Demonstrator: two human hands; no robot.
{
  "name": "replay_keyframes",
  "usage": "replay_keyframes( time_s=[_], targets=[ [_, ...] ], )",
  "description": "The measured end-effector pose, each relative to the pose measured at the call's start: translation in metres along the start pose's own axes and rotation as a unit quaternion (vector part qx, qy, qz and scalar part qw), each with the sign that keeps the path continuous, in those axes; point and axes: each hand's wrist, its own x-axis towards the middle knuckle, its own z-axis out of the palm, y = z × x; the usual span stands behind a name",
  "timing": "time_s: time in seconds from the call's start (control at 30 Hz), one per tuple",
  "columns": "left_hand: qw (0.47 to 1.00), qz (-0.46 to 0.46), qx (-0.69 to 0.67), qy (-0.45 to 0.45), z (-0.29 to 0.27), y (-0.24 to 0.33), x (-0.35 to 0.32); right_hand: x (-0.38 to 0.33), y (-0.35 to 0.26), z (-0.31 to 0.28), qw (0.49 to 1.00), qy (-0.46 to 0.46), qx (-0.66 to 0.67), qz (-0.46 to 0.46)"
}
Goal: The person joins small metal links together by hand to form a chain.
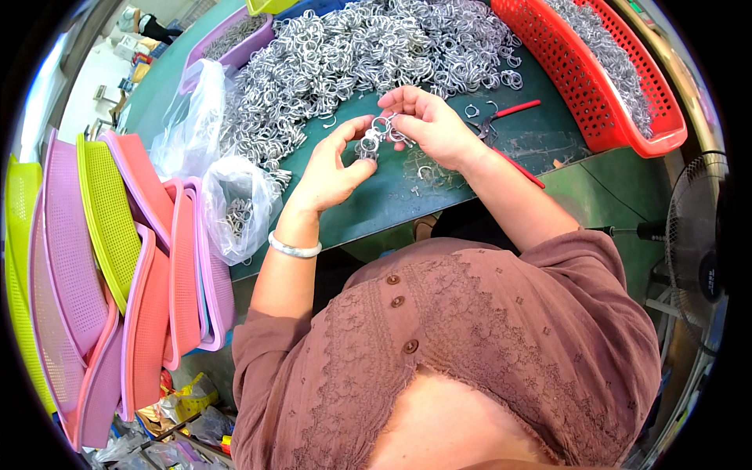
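Both of my hands are raised close together over the green table (356, 192). My left hand (333, 168) is closed on several silver metal rings (366, 146) between thumb and fingers. Right beside it, my right hand (433, 125) pinches more of the silver rings, with its fingers bent round them. The two clusters meet between the fingertips, and I cannot tell whether they are linked. Just right of my right hand lie red-handled pliers (515, 108), the jaws pointing toward my wrist and one handle passing behind my forearm.
A large heap of silver rings (368, 51) covers the far table. A red basket (583, 102) of metal parts stands right, a purple basket (192, 59) far left. See-through bags (235, 188), stacked colored baskets (141, 313) are left, a fan (697, 243) right.
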Motion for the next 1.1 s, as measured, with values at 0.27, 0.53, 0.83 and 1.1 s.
replay_keyframes(
  time_s=[0.27, 0.53, 0.83, 1.1],
  targets=[
    [0.988, -0.072, -0.131, 0.033, 0.006, -0.003, 0.000, 0.001, -0.008, -0.002, 0.999, -0.044, -0.011, -0.019],
    [0.991, -0.093, -0.063, 0.066, 0.006, -0.004, -0.003, -0.003, -0.004, -0.005, 0.998, -0.057, -0.037, 0.006],
    [0.970, -0.028, 0.230, 0.072, 0.006, 0.012, -0.003, -0.006, -0.001, 0.002, 0.867, 0.003, -0.414, -0.277],
    [0.951, 0.029, 0.273, 0.145, 0.013, 0.003, -0.004, -0.008, 0.008, 0.006, 0.958, 0.029, -0.222, -0.177]
  ],
)
